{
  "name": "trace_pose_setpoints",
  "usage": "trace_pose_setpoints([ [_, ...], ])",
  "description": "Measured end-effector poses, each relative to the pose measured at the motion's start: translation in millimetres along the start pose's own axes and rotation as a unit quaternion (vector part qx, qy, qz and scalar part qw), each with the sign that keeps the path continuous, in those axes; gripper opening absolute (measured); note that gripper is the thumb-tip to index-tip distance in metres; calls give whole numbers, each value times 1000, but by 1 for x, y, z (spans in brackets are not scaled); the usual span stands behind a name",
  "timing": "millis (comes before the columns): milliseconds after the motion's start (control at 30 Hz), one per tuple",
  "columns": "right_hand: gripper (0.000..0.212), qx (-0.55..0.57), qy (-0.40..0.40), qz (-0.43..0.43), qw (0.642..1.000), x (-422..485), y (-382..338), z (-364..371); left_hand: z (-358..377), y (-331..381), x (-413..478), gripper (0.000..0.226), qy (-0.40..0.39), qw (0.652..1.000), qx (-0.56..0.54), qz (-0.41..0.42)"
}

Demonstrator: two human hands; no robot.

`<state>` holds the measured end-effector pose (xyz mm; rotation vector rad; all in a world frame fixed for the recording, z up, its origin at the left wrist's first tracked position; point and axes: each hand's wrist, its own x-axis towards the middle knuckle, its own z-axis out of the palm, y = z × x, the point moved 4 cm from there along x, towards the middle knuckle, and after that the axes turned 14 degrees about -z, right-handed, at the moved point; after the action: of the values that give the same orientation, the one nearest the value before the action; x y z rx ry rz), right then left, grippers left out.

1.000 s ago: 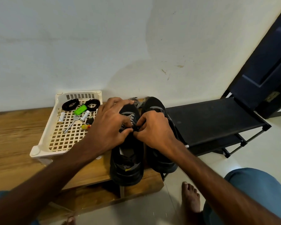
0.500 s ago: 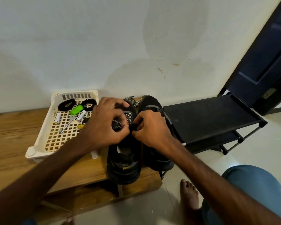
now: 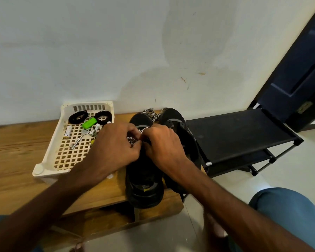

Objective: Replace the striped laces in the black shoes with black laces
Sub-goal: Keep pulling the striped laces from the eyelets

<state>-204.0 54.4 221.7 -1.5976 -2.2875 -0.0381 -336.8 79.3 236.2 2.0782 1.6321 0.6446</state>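
Over the left black shoe (image 3: 144,188), toe pointing away toward the wall, the left hand (image 3: 113,148) and right hand (image 3: 164,148) meet with curled fingers pinching its striped lace (image 3: 133,140); coiled black laces (image 3: 78,116) lie in the basket (image 3: 47,155), nearer the left hand.

No text, label, brand or number can be read anywhere.

Soft, even indoor light, faint shadows on the wall, wide-angle bending at the edges, slight blur.
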Motion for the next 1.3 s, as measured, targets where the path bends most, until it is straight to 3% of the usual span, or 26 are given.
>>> trace_pose_setpoints([
  [67,16,23,-9,1,1000,1,2,0,6,0,-3,16,-34,999,-12,6],
  [167,11,121,14,38,992,1,14,-5,13,-4,-3,26,-20,1000,9,-6],
  [300,4,236,42,121,963,-1,33,-5,16,-12,5,22,-20,998,-8,-52],
  [367,6,340,56,187,920,-6,36,-1,17,-15,7,21,-19,997,-18,-74],
  [433,7,466,56,252,846,-10,35,3,16,-17,8,21,-13,996,-21,-85],
  [467,6,489,49,258,832,-11,35,2,15,-18,9,20,-12,996,-20,-86],
  [500,6,467,39,240,850,-10,36,0,15,-18,10,19,-14,996,-20,-86],
  [600,24,292,22,90,952,-6,26,-11,15,-18,12,18,-34,996,-25,-78],
  [700,36,121,-4,-30,992,-4,4,-6,14,-19,15,17,-55,995,-25,-77],
  [833,17,7,5,-81,997,5,-4,0,10,-23,19,16,-64,994,-24,-89],
  [933,13,38,2,-73,997,6,2,0,9,-25,19,16,-60,994,-14,-93],
  [1033,6,185,47,25,981,3,21,-8,9,-26,19,18,-52,994,-1,-96],
  [1133,3,246,173,133,944,-4,41,-25,8,-27,20,16,-43,995,-4,-95],
  [1233,2,149,216,146,954,-12,45,-37,9,-26,18,11,-39,995,-8,-94],
  [1300,22,90,151,82,981,-10,32,-29,10,-24,17,11,-33,995,-3,-89],
])
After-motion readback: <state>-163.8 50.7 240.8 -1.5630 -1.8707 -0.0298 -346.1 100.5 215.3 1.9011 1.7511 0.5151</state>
